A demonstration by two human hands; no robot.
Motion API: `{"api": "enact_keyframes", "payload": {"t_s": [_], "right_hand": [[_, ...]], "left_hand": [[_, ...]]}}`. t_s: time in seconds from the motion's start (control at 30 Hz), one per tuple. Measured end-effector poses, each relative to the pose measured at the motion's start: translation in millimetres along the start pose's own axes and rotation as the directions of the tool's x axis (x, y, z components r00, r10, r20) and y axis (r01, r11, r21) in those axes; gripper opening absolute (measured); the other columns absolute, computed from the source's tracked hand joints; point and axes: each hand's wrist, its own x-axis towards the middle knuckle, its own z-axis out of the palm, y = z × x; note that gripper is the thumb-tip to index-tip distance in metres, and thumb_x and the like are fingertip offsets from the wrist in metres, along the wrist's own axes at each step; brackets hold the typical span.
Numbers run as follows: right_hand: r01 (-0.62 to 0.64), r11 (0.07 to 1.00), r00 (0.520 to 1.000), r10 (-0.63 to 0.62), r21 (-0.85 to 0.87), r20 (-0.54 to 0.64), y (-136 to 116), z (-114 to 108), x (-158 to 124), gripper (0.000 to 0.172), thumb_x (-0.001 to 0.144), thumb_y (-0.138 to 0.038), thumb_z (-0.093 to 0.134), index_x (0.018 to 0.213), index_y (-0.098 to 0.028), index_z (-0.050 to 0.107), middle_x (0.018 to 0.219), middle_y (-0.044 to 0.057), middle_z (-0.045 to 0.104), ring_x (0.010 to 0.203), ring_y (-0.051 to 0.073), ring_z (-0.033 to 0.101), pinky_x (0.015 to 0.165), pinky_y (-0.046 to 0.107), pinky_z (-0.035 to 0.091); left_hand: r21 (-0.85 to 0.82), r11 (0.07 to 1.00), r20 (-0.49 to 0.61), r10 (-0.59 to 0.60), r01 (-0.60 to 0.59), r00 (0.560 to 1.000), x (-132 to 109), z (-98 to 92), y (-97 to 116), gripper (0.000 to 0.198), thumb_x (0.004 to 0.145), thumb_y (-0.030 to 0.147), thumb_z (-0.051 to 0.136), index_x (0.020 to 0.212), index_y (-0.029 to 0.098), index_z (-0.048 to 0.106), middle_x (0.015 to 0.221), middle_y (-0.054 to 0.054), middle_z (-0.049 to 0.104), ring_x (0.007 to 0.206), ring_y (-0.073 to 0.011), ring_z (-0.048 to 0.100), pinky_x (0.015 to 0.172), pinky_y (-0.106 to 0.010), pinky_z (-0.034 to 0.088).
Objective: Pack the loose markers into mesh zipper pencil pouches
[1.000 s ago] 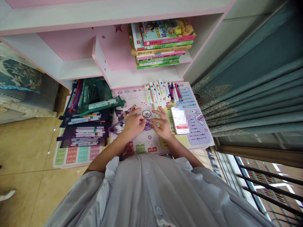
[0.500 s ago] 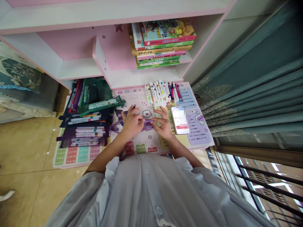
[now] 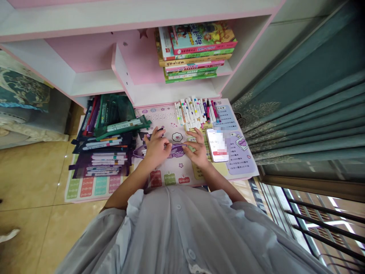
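A purple mesh zip pouch lies across the desk mat in front of me, with white pens showing inside at its left part. My left hand rests over the pouch, thumb and index finger pinched at its upper edge; whether they hold the zip pull is too small to see. At the pouch's right end, my right hand pinches the corner between thumb and index finger, the other fingers raised. Part of the pouch is hidden beneath my left hand.
Stacked mesh pouches of pens lie at the left, with a green pouch on top. Loose markers are lined up at the back right. A phone lies beside my right hand. Books fill part of the shelf.
My left hand has shifted slightly left along the pouch's top edge, showing more of the pouch between my hands. My right hand stays at the right end.
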Motion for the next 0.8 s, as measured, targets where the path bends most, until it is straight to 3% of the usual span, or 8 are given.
{"api": "enact_keyframes", "payload": {"t_s": [0.8], "right_hand": [[0.013,1.000,0.999,-0.013,0.005,-0.035,0.2,0.4,0.2,0.010,0.087,-0.032,0.066,0.083,-0.027,0.074,0.129,0.004,0.062,0.143,0.032,0.040,0.116,0.063,0.038]], "left_hand": [[0.038,0.998,-0.010,-0.047,0.048,0.999,-5.2,-9.3,-9.0,0.014,0.085,0.026,0.062,0.074,0.022,0.070,0.142,-0.007,0.059,0.149,-0.0352,0.033,0.118,-0.072,0.020]]}}
